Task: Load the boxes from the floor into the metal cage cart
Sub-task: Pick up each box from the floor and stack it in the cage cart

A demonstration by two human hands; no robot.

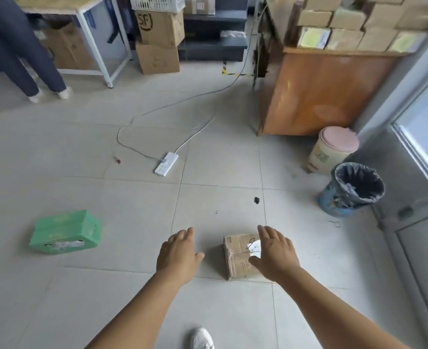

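I take the brown cardboard box on the floor as my reference. Well to its left lies a green wrapped box, flat on the tiles and untouched. Closer in, my left hand hovers just left of the reference box, fingers straight and relaxed, holding nothing. My right hand is spread over the box's right half, fingers extended; I cannot tell whether it touches the top.

Step in hand, as I judge it: the reach for the first pickup. The next move calls for both palms to close on opposite side faces, then a lift. The metal cage cart is not in view, so a turn will be needed to find it.

Beyond the box, a white power strip and its cable cross the tiles: a trip hazard. Right of the box stand a lined bin and a pink-lidded pail; open floor lies left and nearer to me.
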